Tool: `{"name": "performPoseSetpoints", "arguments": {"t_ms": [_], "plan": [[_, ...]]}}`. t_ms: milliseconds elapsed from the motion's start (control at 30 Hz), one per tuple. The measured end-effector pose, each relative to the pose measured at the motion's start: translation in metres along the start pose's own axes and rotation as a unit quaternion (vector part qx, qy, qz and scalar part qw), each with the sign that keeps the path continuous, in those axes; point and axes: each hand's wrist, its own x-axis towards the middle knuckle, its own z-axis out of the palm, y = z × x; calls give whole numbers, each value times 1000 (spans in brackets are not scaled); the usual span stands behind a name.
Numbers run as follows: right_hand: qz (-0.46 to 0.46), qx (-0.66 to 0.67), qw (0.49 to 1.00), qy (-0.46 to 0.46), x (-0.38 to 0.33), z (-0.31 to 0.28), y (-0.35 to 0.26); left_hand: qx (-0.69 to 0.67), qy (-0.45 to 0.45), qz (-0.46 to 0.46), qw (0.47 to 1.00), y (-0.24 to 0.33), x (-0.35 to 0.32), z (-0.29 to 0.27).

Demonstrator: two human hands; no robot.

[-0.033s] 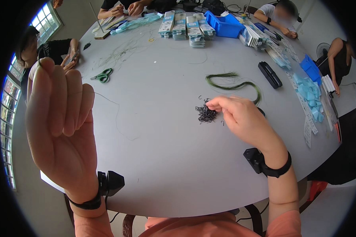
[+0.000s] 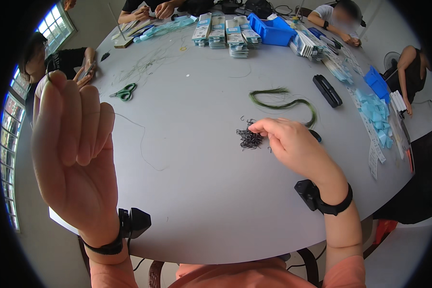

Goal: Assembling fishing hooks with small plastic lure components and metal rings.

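Raised at the left, my left hand (image 2: pixel 77 129) has its fingers closed, palm toward me. Thumb and fingertip pinch a small dark curved piece that looks like a fish hook (image 2: pixel 47 72). A thin line (image 2: pixel 143 139) trails from this hand down to the tabletop. My right hand (image 2: pixel 288 139) reaches over a small pile of black fish hooks (image 2: pixel 248 139), its fingertips at the pile's right edge. Those fingers are drawn together, and whatever may be between them is hidden. A green bundle of line (image 2: pixel 300 102) lies in a curve just beyond the right hand.
Green-handled scissors (image 2: pixel 126 91) lie at the left and a black case (image 2: pixel 327 91) at the right. Stacked packets (image 2: pixel 235 41) and a blue bin (image 2: pixel 272 31) stand at the far side. Light-blue strips (image 2: pixel 373 113) line the right edge. Other people sit around the table (image 2: pixel 201 201).
My right hand has shifted very slightly at the hook pile. The left hand holds its position.
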Motion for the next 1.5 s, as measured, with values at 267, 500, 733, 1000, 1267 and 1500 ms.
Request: {"name": "performPoseSetpoints", "arguments": {"t_ms": [267,500,733,1000,1267,1500], "plan": [[-9,-26,1000,13,0,2,0,-15,9,-8,1000,0,-1,1],[12,18,1000,12,-2,1,4,2,14,-3,1000,0,-1,1],[59,-8,998,7,-4,-17,-7,-17,0,-11,1000,0,-1,2],[127,8,988,-92,-7,-22,-8,-2,-21,-8,1000,-2,0,1],[36,-29,999,-8,-8,-14,2,-1,-2,-28,1000,0,-1,-2],[58,-86,994,18,-4,-12,3,3,4,-21,1000,1,-1,0]]}}
